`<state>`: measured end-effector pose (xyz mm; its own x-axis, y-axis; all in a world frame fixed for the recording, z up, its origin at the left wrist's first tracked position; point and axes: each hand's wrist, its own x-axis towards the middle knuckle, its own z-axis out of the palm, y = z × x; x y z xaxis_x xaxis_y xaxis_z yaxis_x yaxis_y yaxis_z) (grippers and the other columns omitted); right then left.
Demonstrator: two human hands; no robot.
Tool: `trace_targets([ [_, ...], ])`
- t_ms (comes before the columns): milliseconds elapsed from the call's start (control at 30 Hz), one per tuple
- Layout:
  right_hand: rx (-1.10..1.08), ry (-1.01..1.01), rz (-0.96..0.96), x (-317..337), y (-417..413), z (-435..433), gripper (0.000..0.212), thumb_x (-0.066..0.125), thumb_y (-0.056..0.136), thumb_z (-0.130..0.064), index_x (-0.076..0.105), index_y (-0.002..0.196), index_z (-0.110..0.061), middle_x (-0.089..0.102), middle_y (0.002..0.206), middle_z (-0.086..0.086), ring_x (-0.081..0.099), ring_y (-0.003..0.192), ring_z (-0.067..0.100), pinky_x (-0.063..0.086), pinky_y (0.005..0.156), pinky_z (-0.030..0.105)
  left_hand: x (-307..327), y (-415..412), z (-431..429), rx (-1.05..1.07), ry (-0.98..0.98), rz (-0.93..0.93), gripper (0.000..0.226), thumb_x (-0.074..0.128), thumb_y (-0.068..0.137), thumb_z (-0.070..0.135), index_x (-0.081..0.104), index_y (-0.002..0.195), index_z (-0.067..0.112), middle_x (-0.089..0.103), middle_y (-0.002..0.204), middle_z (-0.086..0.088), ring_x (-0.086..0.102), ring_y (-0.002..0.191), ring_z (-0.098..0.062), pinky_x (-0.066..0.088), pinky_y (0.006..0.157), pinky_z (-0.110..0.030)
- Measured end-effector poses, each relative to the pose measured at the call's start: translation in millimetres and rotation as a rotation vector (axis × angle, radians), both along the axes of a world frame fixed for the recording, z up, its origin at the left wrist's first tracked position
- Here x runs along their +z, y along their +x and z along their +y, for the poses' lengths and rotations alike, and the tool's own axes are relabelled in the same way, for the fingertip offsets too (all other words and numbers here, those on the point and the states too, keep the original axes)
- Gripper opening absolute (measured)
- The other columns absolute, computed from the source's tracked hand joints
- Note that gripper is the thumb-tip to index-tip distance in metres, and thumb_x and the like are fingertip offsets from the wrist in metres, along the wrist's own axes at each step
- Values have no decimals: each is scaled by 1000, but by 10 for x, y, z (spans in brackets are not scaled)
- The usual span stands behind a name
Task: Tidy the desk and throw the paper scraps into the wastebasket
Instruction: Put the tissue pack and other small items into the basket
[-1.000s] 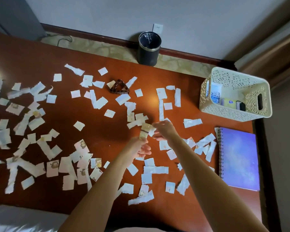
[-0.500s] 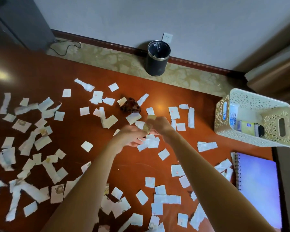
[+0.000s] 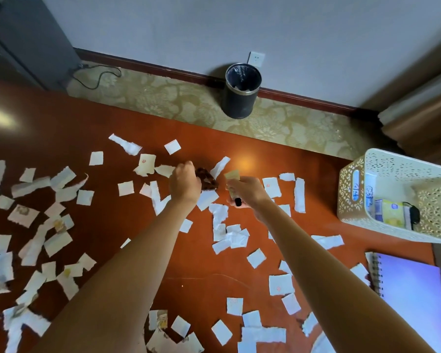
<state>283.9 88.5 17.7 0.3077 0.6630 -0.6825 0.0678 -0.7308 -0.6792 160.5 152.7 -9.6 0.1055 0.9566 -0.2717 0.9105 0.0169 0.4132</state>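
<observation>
Reddish wood desk is covered in torn white paper scraps, and the black wastebasket sits on the carpet past the far edge, dark liner inside with a pale bit at the bottom. Right hand is curled tight round a small bunch of scraps; left hand bends over a brown hair claw, can't tell if it's gripping. Cream lattice basket on the right holds blue-and-white packets, a yellow packet and a small black thing.
</observation>
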Motion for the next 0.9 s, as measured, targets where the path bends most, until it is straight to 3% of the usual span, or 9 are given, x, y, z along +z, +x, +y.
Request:
trace_targets([
  [167, -54, -7, -3, 51, 75, -100, 17, 53, 92, -19, 57, 82, -6, 55, 70, 6, 55, 55, 16, 49, 58, 24, 129, 9, -109, 71, 18, -124, 24, 60, 89, 10, 57, 112, 0, 62, 115, -17, 62, 106, -30, 55, 84, -35],
  [300, -46, 69, 33, 262, 148, -283, 14, 51, 94, -17, 56, 92, -4, 56, 69, 7, 54, 53, 15, 47, 53, 20, 458, 36, -328, 158, 40, -300, 24, 60, 89, 8, 57, 109, -3, 63, 113, -18, 63, 106, -27, 52, 77, -25],
  [467, -135, 229, 68, 608, 443, -587, 14, 52, 96, -16, 52, 104, -5, 64, 74, 5, 62, 62, 14, 50, 53, 13, 887, 363, -698, 190, 14, -642, 25, 59, 90, 10, 48, 112, 5, 62, 114, -15, 64, 99, -18, 52, 65, -14],
  [533, -207, 305, 90, 761, 628, -730, 12, 55, 94, -14, 55, 101, -5, 66, 76, 7, 65, 59, 12, 50, 51, 13, 1026, 612, -851, 196, -29, -781, 34, 59, 90, 9, 42, 120, 10, 60, 121, -15, 64, 105, -23, 54, 71, -17],
  [667, -359, 371, 47, 995, 1058, -1083, 4, 60, 90, -11, 58, 88, -9, 65, 79, 5, 65, 61, 13, 54, 51, 19, 1237, 1194, -1100, 115, -153, -838, 36, 54, 93, 9, 48, 128, 10, 57, 114, -2, 54, 102, -10, 47, 72, -8],
  [800, -532, 405, -44, 1036, 1604, -1449, 18, 61, 88, -6, 55, 71, -10, 62, 66, 7, 62, 53, 15, 53, 61, 31, 1297, 1842, -1256, 12, -343, -833, 36, 53, 93, 11, 44, 127, 16, 54, 115, 0, 51, 95, -11, 41, 70, -17],
  [900, -631, 380, -100, 964, 2032, -1684, 14, 60, 88, -4, 55, 75, -7, 59, 71, 12, 59, 57, 22, 55, 58, 29, 1298, 2307, -1337, -103, -376, -783, 37, 52, 92, 9, 46, 128, 13, 55, 114, -2, 52, 88, -11, 42, 72, -22],
])
